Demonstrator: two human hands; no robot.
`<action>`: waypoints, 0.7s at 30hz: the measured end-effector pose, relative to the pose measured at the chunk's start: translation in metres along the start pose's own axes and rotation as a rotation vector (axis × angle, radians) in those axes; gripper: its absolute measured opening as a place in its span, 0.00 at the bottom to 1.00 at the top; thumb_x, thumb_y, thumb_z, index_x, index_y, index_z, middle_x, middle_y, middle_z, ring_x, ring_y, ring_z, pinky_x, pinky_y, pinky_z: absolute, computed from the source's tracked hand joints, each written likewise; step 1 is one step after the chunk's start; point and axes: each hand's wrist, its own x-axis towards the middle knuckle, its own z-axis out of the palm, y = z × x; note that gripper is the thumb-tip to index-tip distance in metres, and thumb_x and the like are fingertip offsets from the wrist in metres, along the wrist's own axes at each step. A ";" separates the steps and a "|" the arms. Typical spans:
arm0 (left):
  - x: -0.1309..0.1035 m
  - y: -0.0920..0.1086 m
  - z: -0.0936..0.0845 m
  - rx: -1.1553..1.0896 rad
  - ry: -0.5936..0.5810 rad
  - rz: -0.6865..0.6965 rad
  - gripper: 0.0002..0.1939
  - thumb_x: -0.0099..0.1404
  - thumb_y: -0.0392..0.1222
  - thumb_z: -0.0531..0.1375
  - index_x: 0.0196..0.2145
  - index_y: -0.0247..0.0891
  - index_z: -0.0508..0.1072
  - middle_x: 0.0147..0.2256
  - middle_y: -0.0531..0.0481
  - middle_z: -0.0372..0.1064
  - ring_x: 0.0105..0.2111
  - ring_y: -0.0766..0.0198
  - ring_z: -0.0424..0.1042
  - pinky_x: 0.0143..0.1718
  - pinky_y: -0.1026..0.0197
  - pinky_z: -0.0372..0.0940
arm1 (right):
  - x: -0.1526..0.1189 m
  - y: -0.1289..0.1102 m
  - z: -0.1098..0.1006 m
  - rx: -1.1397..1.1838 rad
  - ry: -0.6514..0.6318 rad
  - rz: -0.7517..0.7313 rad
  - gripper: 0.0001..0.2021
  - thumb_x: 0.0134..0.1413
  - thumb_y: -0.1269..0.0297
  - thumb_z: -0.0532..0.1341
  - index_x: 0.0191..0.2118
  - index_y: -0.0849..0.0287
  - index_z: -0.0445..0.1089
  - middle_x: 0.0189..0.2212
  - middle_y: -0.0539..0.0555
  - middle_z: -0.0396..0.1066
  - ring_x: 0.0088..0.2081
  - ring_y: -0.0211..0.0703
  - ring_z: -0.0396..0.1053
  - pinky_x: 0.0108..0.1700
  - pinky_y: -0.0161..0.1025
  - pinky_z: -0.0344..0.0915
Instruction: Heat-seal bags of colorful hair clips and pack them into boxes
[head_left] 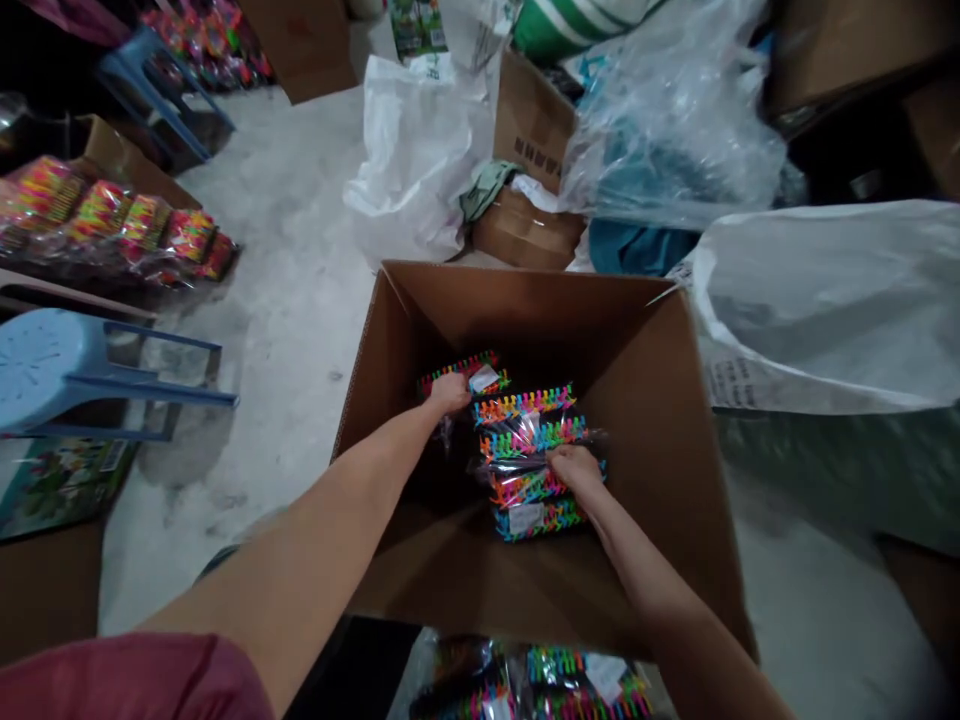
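Both my arms reach down into a deep open cardboard box (540,605). At the far left inside it, my left hand (450,392) is closed on the edge of a clear-wrapped pack with bright multicolored pieces (487,378) and a white label. My right hand (576,466) pinches the clear wrap of a stack of similar colorful packs (527,432) in the middle of the box. The rows of that stack lie one behind another, with a white label on the nearest row.
More wrapped colorful packs (555,685) lie just below the box's near edge. A blue plastic stool (52,365) stands at the left, bagged packs (120,220) behind it. White bags (420,150) and clear plastic (675,120) lie beyond the box; another white sack (832,310) is at the right.
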 end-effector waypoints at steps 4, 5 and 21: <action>-0.009 -0.018 0.047 -0.104 -0.018 -0.144 0.17 0.67 0.38 0.47 0.43 0.29 0.73 0.41 0.40 0.72 0.40 0.60 0.71 0.36 0.67 0.63 | 0.019 -0.010 0.022 -0.177 -0.078 -0.041 0.12 0.50 0.65 0.55 0.33 0.57 0.76 0.34 0.57 0.75 0.41 0.48 0.72 0.36 0.34 0.61; -0.009 -0.023 0.055 -0.126 -0.025 -0.174 0.18 0.68 0.38 0.46 0.43 0.28 0.72 0.41 0.40 0.72 0.40 0.60 0.71 0.35 0.67 0.63 | 0.023 -0.011 0.027 -0.209 -0.085 -0.062 0.12 0.50 0.65 0.55 0.34 0.57 0.76 0.35 0.57 0.75 0.42 0.49 0.72 0.37 0.34 0.61; 0.088 -0.055 0.119 -0.332 -0.021 -0.387 0.20 0.61 0.45 0.56 0.49 0.37 0.72 0.46 0.39 0.71 0.46 0.52 0.70 0.40 0.61 0.65 | 0.165 -0.033 0.076 -0.351 0.054 -0.211 0.15 0.54 0.67 0.52 0.41 0.62 0.75 0.41 0.64 0.73 0.45 0.55 0.70 0.43 0.41 0.65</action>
